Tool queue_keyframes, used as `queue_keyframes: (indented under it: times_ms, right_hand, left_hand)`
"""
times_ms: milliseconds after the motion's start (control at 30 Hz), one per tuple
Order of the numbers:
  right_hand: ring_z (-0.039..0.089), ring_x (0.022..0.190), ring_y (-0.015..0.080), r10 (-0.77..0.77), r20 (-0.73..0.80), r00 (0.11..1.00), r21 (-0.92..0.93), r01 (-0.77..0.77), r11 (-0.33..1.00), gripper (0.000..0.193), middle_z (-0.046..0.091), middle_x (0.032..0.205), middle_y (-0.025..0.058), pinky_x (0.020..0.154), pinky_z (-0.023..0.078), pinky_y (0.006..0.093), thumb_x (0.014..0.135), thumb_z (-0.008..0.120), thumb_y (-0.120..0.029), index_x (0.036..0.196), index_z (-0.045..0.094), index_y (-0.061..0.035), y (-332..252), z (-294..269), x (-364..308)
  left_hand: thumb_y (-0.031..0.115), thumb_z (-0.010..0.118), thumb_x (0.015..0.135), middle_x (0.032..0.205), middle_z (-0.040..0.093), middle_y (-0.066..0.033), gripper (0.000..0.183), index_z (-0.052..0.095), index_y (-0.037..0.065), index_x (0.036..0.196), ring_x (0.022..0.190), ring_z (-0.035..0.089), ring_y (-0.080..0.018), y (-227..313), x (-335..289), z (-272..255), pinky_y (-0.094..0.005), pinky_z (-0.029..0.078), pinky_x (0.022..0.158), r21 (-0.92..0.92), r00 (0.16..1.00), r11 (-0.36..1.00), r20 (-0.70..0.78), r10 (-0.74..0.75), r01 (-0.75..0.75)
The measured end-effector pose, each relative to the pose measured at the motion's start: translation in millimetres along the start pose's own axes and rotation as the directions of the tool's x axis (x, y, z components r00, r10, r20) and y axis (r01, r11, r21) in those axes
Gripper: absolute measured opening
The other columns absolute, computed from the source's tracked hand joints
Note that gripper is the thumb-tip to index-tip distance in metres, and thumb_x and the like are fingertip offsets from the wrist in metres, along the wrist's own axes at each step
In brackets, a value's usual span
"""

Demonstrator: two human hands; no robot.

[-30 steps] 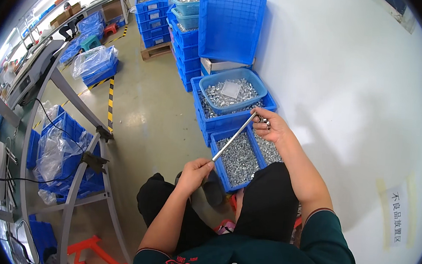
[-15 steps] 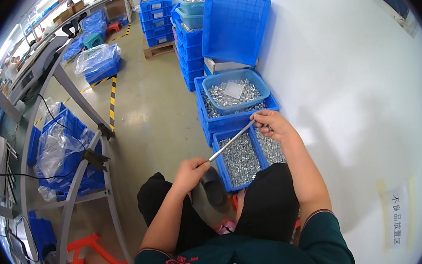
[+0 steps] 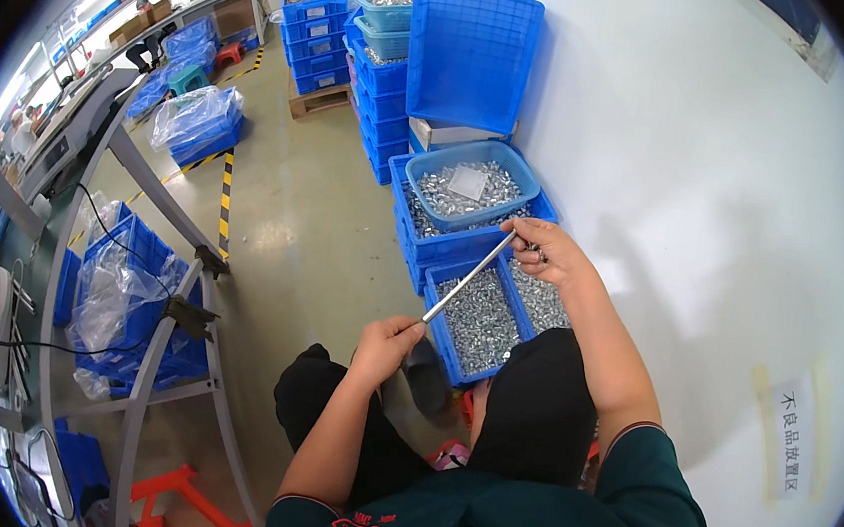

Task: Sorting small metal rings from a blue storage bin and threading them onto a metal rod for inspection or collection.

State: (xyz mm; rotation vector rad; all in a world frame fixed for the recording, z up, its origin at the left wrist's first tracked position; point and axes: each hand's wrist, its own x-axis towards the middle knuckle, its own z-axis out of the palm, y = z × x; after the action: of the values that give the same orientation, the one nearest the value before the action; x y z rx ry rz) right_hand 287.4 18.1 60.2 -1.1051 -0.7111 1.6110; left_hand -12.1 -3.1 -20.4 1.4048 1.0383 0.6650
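Note:
A thin silvery metal rod (image 3: 466, 279) slants between my hands, its upper end farther off and to the right. My left hand (image 3: 386, 347) is closed on the lower, near end. At the upper end my right hand (image 3: 542, 251) pinches the rod between thumb and fingertips, and small dark or shiny bits show by its curled fingers. Below the rod stands a blue divided bin (image 3: 456, 368) full of small silvery metal parts (image 3: 480, 327). My right hand is over its far right part, with my knee hiding the near right corner.
Beyond the bin, a light blue basin (image 3: 524, 170) of metal parts rests on a larger blue crate (image 3: 413, 251). An upright blue crate (image 3: 473, 57) leans behind it. A white wall (image 3: 707, 218) bounds the right. To the left stands a grey-framed workbench (image 3: 145, 385) above an orange stool (image 3: 183, 489).
Both hands hold the rod as before, nearly in the same place. The rod has shifted very slightly to the right; nothing was let go.

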Motion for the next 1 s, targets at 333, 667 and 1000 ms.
queue_keyframes:
  times_ms: [333,667,1000]
  right_hand:
    - [0.038,0.043,0.0032,0.035,-0.003,0.999,-0.040,-0.035,0.999,0.022,0.050,0.063,-0.0002,0.034,0.025,0.0153,0.085,0.062,-0.024,0.091,0.059,-0.0031,1.7,-6.0,0.0]
    - [0.035,0.043,0.0022,0.071,0.015,0.997,-0.162,-0.067,0.984,0.025,0.047,0.063,-0.0009,0.034,0.022,0.0150,0.086,0.060,-0.025,0.095,0.058,-0.0027,0.3,-0.5,2.2]
    - [0.037,0.046,0.0033,0.141,0.286,0.948,0.244,-0.214,0.946,0.041,0.050,0.070,0.0044,0.033,0.025,0.0140,0.089,0.054,-0.032,0.113,0.053,0.0004,3.0,-3.3,4.5]
  left_hand:
    - [0.020,0.058,0.084,0.060,0.051,0.0008,0.022,0.064,-0.001,0.087,0.057,0.047,-0.0076,4.2,-1.2,2.4,-0.0242,0.038,0.053,0.007,0.999,1.000,0.033,0.006,-0.007]
    - [0.019,0.057,0.085,0.060,0.050,0.0021,0.021,0.064,-0.001,0.086,0.055,0.045,-0.0067,2.9,0.3,3.7,-0.0235,0.037,0.050,-0.086,0.997,0.996,0.067,0.033,-0.027]
    - [0.021,0.054,0.087,0.059,0.048,0.0026,0.022,0.062,0.001,0.085,0.051,0.041,-0.0048,5.3,6.9,6.1,-0.0204,0.031,0.047,-0.215,0.993,0.977,0.117,0.031,-0.006]
